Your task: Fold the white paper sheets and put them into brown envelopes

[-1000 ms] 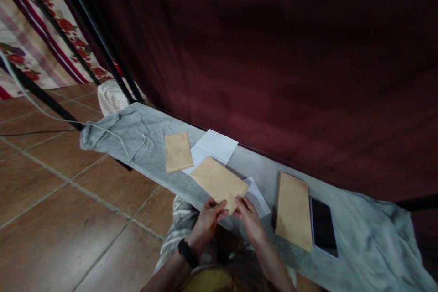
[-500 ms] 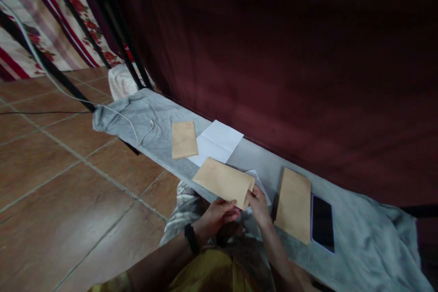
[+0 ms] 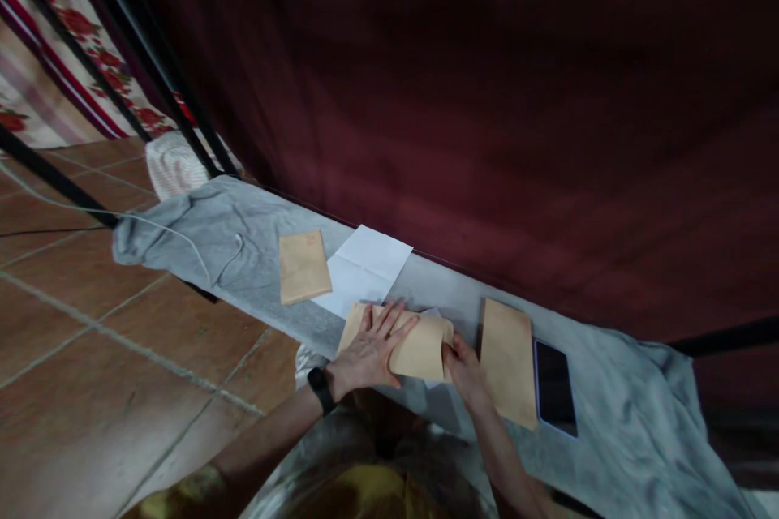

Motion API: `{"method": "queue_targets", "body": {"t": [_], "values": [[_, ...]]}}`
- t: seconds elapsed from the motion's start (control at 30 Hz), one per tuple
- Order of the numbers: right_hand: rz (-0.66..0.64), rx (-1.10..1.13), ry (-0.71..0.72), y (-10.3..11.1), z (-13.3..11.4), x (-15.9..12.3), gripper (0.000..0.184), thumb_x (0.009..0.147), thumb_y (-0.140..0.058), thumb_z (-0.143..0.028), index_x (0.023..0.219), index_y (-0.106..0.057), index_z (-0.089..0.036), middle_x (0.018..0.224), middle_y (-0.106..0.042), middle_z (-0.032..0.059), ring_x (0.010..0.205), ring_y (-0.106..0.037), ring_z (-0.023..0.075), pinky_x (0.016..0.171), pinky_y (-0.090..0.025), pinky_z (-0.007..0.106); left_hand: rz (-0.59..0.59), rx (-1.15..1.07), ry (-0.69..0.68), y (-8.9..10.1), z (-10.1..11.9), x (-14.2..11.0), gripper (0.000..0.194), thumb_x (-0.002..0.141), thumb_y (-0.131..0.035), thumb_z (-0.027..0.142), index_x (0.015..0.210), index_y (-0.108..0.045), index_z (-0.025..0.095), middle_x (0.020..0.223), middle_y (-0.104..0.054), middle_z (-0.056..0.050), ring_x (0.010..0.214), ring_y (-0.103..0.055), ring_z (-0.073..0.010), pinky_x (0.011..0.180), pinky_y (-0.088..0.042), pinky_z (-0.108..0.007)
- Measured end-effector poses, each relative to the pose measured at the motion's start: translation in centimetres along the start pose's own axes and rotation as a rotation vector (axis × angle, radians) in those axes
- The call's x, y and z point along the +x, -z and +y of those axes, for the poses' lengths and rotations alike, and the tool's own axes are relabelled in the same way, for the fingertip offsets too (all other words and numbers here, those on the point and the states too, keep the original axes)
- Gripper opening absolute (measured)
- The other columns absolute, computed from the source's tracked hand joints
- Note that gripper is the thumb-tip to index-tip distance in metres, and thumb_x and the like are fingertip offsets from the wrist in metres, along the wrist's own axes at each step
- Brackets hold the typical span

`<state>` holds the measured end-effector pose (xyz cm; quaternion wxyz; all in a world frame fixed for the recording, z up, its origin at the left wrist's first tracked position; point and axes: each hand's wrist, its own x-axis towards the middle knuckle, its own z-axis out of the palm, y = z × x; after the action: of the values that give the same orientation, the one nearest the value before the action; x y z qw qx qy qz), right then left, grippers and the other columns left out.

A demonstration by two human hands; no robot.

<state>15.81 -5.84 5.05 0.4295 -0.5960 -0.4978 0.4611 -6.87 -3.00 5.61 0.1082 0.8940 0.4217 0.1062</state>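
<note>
A tan paper envelope (image 3: 419, 346) lies on the grey cloth in front of me, its right end slightly raised like an open mouth. My left hand (image 3: 372, 349) rests flat on its left half with the fingers spread. At the right end, my right hand (image 3: 463, 369) grips the envelope's edge; its fingertips are partly hidden there. A white folded sheet (image 3: 365, 263) lies just beyond the envelope. Another piece of white paper (image 3: 433, 313) shows partly from behind and beneath the envelope.
A smaller stack of tan envelopes (image 3: 304, 268) lies to the left. More tan envelopes (image 3: 508, 361) and a dark-screened phone (image 3: 555, 388) lie to the right. A white cable (image 3: 182, 235) crosses the cloth's left end. A dark red curtain (image 3: 456, 138) hangs behind the narrow surface.
My left hand has let go of the envelope's near edge and now lies spread on top of it. The envelope has come down onto the cloth. My view has shifted a little right.
</note>
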Motion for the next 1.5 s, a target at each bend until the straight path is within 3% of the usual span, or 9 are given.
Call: {"method": "queue_targets", "body": {"t": [0.17,0.33,0.43,0.57,0.73,0.83,1.13,1.3,1.5], "values": [[0.081,-0.144,-0.054,0.5,-0.4,-0.2,0.031,0.082,-0.056,-0.05,0.089,-0.069,-0.023,0.083,-0.073,0.005,0.08,-0.067,0.0259,0.071,-0.053,0.036,-0.001,-0.002,0.04,-0.6,0.5,-0.4,0.121,0.065,-0.078,0.065,0.16,-0.014,0.025,0.155,-0.036,-0.019,0.145,-0.028,-0.0407,0.117,-0.005,-0.067],[0.311,-0.346,0.153,0.8,-1.2,-1.4,0.033,0.09,-0.051,-0.049,0.106,-0.065,-0.023,0.107,-0.07,0.0113,0.101,-0.064,0.0282,0.092,-0.05,0.043,0.038,0.081,0.048,-0.2,0.8,-0.3,0.109,0.073,-0.073,0.061,0.16,-0.018,0.023,0.15,-0.041,-0.018,0.142,-0.032,-0.0397,0.118,-0.004,-0.067],[0.209,-0.259,0.171,0.7,-1.4,-2.0,0.041,0.095,-0.044,-0.052,0.113,-0.065,-0.022,0.111,-0.071,0.0104,0.099,-0.066,0.0254,0.089,-0.052,0.039,0.053,0.148,0.037,-0.1,1.1,-0.4,0.103,0.075,-0.073,0.056,0.159,-0.02,0.025,0.153,-0.037,-0.018,0.144,-0.03,-0.0397,0.117,-0.004,-0.067],[0.136,-0.138,0.052,0.7,-0.7,-1.4,0.046,0.086,-0.056,-0.059,0.109,-0.068,-0.021,0.104,-0.074,0.0083,0.093,-0.068,0.0254,0.082,-0.054,0.037,0.061,0.182,0.016,0.3,1.6,-0.6,0.099,0.078,-0.07,0.052,0.159,-0.019,0.026,0.155,-0.036,-0.017,0.145,-0.028,-0.0377,0.118,-0.004,-0.065],[-0.228,-0.016,-0.117,1.4,-0.9,-0.5,0.049,0.076,-0.066,-0.064,0.098,-0.075,-0.022,0.09,-0.076,0.005,0.087,-0.069,0.0269,0.078,-0.055,0.037,0.067,0.189,-0.021,0.8,2.5,-0.8,0.099,0.079,-0.072,0.047,0.16,-0.017,0.029,0.155,-0.036,-0.015,0.146,-0.027,-0.0358,0.119,-0.005,-0.065],[-0.317,-0.005,-0.137,1.6,-1.7,-0.4,0.05,0.074,-0.069,-0.066,0.094,-0.076,-0.02,0.084,-0.075,0.004,0.083,-0.068,0.0259,0.076,-0.054,0.035,0.055,0.17,-0.065,0.7,2.8,-0.9,0.1,0.079,-0.075,0.044,0.159,-0.017,0.032,0.156,-0.036,-0.013,0.146,-0.028,-0.0343,0.12,-0.006,-0.063],[-0.155,0.346,-0.179,0.9,-2.1,-1.0,0.05,0.069,-0.073,-0.065,0.094,-0.07,-0.022,0.089,-0.075,0.0072,0.089,-0.069,0.0274,0.081,-0.054,0.038,0.011,0.035,-0.091,0.9,-0.8,-1.1,0.12,0.063,-0.077,0.073,0.159,-0.02,0.029,0.165,-0.019,-0.017,0.15,-0.014,-0.0431,0.116,0.001,-0.069],[-0.149,0.221,-0.148,1.2,-2.6,-1.6,0.046,0.079,-0.063,-0.065,0.098,-0.07,-0.024,0.087,-0.075,0.0067,0.089,-0.07,0.027,0.077,-0.055,0.037,-0.045,-0.025,-0.098,2.3,-2.2,-1.6,0.122,0.062,-0.073,0.078,0.16,-0.02,0.027,0.159,-0.031,-0.017,0.148,-0.021,-0.044,0.117,-0.002,-0.067],[-0.051,0.141,-0.057,0.9,-2.5,-1.6,0.038,0.09,-0.06,-0.055,0.104,-0.07,-0.021,0.103,-0.073,0.0086,0.094,-0.069,0.0247,0.077,-0.057,0.036,-0.012,0.021,-0.097,2.3,-1.5,-1.3,0.116,0.068,-0.072,0.075,0.16,-0.019,0.028,0.156,-0.033,-0.018,0.145,-0.026,-0.0424,0.117,-0.002,-0.068]]}}
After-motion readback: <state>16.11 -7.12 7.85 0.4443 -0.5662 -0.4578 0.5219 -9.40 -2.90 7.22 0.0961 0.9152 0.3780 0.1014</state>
